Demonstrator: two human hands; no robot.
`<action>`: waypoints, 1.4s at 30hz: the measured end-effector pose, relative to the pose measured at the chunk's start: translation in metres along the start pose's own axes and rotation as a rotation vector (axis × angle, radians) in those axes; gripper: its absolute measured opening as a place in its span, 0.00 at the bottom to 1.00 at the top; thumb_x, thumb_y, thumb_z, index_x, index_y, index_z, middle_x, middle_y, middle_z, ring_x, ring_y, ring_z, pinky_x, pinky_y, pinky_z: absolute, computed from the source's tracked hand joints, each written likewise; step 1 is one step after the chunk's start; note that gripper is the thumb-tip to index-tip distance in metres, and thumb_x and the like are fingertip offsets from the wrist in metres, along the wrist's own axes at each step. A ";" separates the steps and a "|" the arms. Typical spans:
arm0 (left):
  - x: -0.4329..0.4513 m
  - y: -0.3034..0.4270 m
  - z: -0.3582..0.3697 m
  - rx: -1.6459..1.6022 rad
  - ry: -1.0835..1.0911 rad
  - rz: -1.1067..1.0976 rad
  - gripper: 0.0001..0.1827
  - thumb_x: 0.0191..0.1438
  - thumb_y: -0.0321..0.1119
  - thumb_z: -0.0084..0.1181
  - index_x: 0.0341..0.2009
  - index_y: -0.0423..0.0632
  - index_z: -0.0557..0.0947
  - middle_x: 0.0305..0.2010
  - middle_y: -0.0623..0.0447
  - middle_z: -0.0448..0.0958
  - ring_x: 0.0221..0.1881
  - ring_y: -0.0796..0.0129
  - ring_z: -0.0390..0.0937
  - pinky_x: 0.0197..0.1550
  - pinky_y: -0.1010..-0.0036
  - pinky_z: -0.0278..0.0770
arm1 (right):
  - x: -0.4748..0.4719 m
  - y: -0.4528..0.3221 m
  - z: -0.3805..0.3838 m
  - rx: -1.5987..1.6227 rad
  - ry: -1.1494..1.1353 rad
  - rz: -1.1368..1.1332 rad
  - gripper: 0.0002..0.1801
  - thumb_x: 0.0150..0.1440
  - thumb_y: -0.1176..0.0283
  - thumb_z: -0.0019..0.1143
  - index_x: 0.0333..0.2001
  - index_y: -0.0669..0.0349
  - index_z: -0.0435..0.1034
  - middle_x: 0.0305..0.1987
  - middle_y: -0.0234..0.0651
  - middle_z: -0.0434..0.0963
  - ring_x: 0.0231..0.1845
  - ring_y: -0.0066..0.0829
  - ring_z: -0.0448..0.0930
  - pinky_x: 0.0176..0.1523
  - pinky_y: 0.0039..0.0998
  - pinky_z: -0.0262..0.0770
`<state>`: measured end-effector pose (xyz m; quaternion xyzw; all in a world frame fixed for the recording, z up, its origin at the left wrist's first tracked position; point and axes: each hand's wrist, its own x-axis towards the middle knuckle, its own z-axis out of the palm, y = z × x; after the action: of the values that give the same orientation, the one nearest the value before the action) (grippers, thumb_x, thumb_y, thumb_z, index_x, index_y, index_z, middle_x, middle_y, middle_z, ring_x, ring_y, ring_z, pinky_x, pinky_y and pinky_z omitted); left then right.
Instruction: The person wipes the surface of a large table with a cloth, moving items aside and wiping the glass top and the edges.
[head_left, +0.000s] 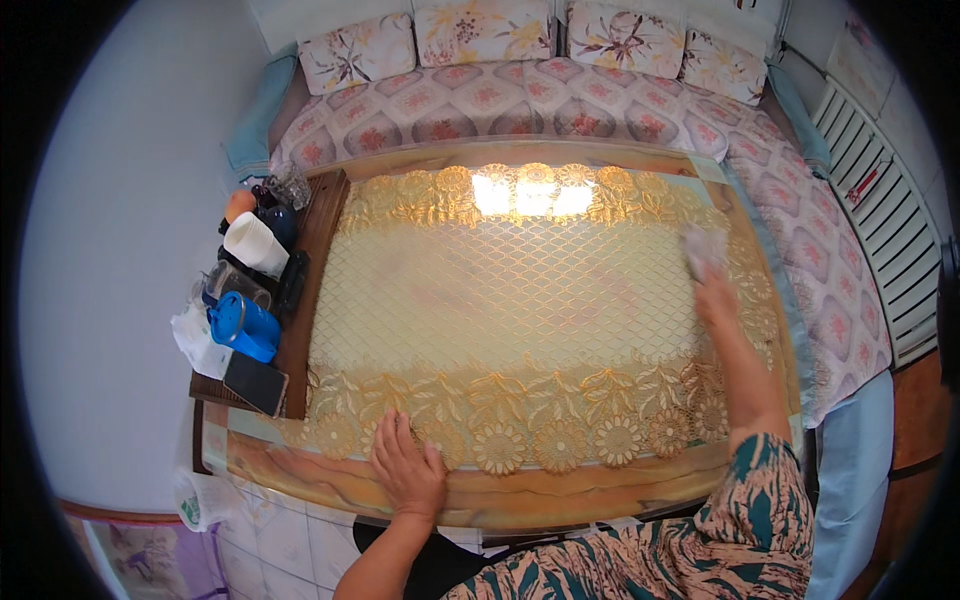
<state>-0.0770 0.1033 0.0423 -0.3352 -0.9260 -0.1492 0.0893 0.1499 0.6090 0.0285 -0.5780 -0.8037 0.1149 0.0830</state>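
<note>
My right hand (714, 294) reaches out over the right part of the table and holds a pale cloth (705, 247) against its top; hand and cloth are slightly blurred. A gold lace-patterned table cover (517, 300) with flower borders spreads across the table (525, 499), whose rim looks like brown marble. Near the front edge my left hand (409, 469) rests flat on the cover's flowered border, holding nothing, with its fingers slightly apart. Bright light reflects off the table's far side.
On the left, a dark wooden tray (319, 300) bears a blue mug (246, 326), stacked white paper cups (256, 244), glassware and a smartphone (255, 384). A sofa with a patterned cover (480, 112) and cushions (484, 34) wraps the far and right sides. A white radiator (885, 217) stands at right.
</note>
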 end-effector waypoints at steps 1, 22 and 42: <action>0.001 0.002 0.000 -0.010 0.010 0.010 0.31 0.51 0.37 0.51 0.60 0.42 0.65 0.66 0.43 0.60 0.66 0.49 0.57 0.65 0.55 0.51 | -0.004 0.054 -0.007 -0.130 0.080 -0.083 0.30 0.59 0.61 0.39 0.66 0.49 0.55 0.71 0.42 0.55 0.67 0.48 0.62 0.67 0.44 0.57; -0.002 -0.022 0.033 -0.056 0.156 0.011 0.28 0.53 0.40 0.52 0.59 0.46 0.68 0.64 0.46 0.63 0.66 0.54 0.58 0.66 0.57 0.53 | -0.317 -0.222 0.023 -0.057 -0.236 -0.677 0.37 0.56 0.53 0.52 0.67 0.51 0.55 0.73 0.44 0.49 0.71 0.50 0.51 0.62 0.57 0.55; -0.015 0.067 0.013 -0.304 -0.018 -0.144 0.41 0.54 0.58 0.50 0.66 0.45 0.61 0.66 0.40 0.60 0.67 0.47 0.55 0.67 0.54 0.49 | -0.277 0.015 0.006 -0.088 0.277 -0.376 0.33 0.58 0.55 0.49 0.64 0.58 0.58 0.69 0.47 0.56 0.71 0.46 0.53 0.66 0.48 0.49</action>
<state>-0.0230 0.1472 0.0403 -0.2787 -0.9151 -0.2908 0.0184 0.2501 0.3509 0.0180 -0.4313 -0.8824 -0.0182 0.1870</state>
